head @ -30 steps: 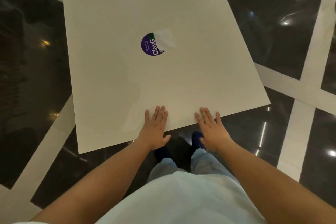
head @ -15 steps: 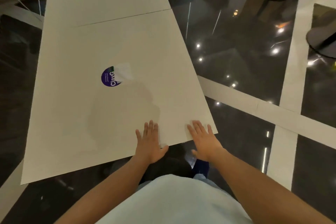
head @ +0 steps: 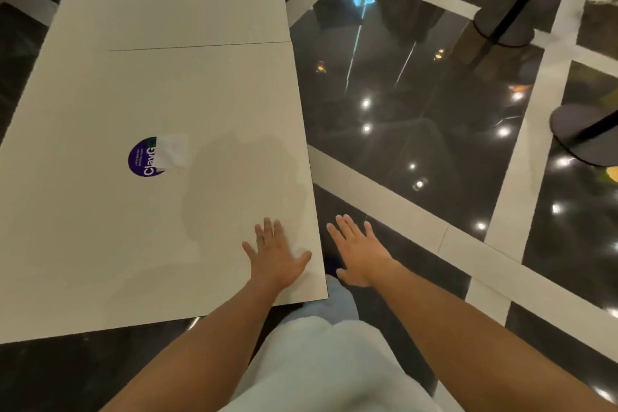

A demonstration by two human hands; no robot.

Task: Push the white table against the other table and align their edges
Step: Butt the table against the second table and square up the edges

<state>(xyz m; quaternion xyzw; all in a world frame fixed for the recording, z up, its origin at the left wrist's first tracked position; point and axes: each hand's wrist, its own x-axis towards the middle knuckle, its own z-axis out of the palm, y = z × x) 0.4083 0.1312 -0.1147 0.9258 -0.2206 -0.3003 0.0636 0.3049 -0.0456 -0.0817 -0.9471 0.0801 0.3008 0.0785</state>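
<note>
The white table (head: 100,244) fills the left half of the view, with a purple round sticker (head: 147,156) near its middle. Its far edge meets the other white table (head: 200,3) along a thin dark seam; the right edges nearly line up, the near table sitting slightly further right. My left hand (head: 276,256) lies flat, fingers spread, on the near right corner of the white table. My right hand (head: 359,252) hovers open, palm down, just off the table's right edge above the floor, touching nothing.
Glossy dark floor with white stripes (head: 394,207) stretches to the right. Two round dark pedestal bases (head: 501,28) (head: 588,134) with black poles stand at the far right. My legs and a blue shoe (head: 334,266) are below the table's corner.
My view has swung right, so the table sits further left. My right hand has come off the table's near edge and now hovers beside it. My left hand stays flat on the table.
</note>
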